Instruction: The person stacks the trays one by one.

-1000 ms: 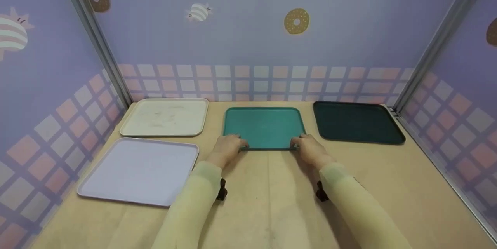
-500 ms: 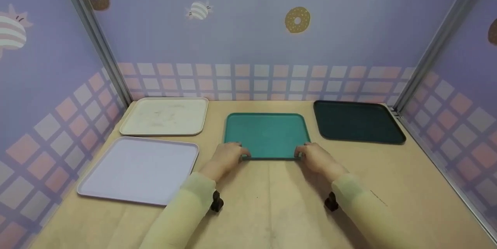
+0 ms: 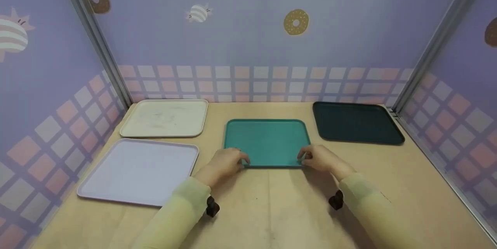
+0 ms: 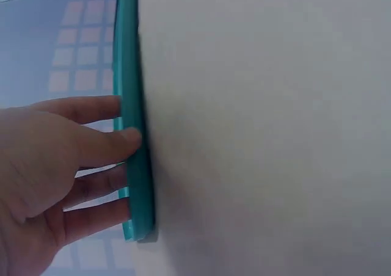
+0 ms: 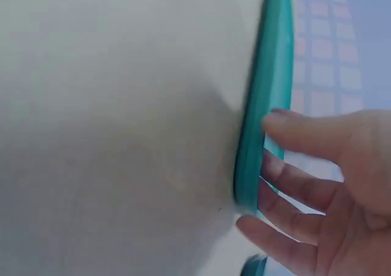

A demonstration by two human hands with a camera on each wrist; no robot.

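Observation:
A teal rectangular tray lies flat at the middle of the wooden table. My left hand pinches the left end of its near edge. In the left wrist view, the left thumb presses the outer face of the rim, with the other fingers on the inner side. At the right end of the same edge, my right hand holds the rim lightly between thumb and fingers. The right wrist view shows the right thumb on the rim and the little finger just off the tray's corner.
To the left stand a cream tray with grey smudges and, nearer, a pale lilac tray. A dark green tray lies at the back right. Patterned purple walls enclose the table on three sides.
The teal tray has slid along the table towards me, drawn by both hands, leaving a wider gap to the back wall. The other trays have stayed put.

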